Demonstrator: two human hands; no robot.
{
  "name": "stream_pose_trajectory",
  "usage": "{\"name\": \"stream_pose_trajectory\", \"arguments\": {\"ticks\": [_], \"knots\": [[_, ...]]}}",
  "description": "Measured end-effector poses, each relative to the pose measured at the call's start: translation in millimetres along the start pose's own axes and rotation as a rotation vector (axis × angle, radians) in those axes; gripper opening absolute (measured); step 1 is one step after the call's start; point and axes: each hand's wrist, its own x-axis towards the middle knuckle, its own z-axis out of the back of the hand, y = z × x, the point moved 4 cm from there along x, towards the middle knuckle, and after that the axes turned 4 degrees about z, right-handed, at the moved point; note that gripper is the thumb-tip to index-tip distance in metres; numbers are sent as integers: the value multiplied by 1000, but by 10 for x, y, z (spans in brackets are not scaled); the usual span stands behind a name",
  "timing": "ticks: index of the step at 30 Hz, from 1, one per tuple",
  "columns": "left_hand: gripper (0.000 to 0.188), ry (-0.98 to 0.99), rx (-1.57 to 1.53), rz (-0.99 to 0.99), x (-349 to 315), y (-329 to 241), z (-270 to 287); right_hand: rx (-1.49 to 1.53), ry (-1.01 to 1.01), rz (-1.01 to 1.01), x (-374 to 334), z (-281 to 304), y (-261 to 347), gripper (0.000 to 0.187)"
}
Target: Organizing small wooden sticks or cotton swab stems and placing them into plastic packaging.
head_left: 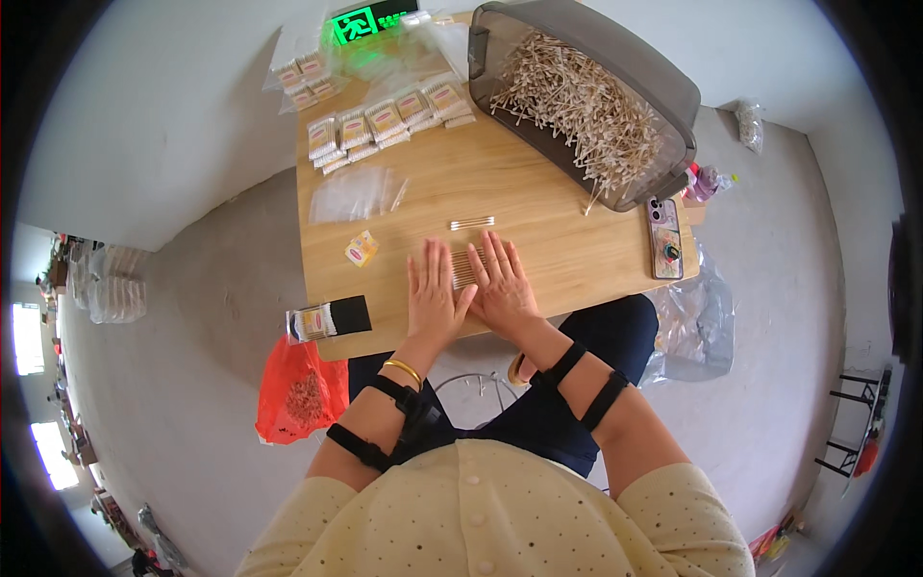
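Head view: left hand and right hand flat, unclenched, flanking cotton swabs toward desk's near edge; uneven squeeze could scatter them.

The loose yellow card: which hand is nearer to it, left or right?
Left. The left hand is to the card's right; the right hand is farther right, beyond the row of swabs.

A phone in a patterned case is lying at the right edge of the desk. A green sign is glowing near the far left corner. A filled clear bag is resting on the floor by a wall. A black-framed stand is standing at far right, and 2 bright windows are shining at far left.
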Motion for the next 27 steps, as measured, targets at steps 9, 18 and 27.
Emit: {"name": "stream_pose_trajectory", "arguments": {"ticks": [9, 18, 27], "knots": [[79, 73, 18, -85, -13, 1, -19, 86, -29, -53, 16, -52, 14, 82], [64, 41, -344, 98, -352, 420, 535, 26, 32, -65, 51, -49, 142, 91], [46, -375, -249, 538, -1351, 2175, 1256, 128, 83, 153, 445, -245, 1553, 87]]}}
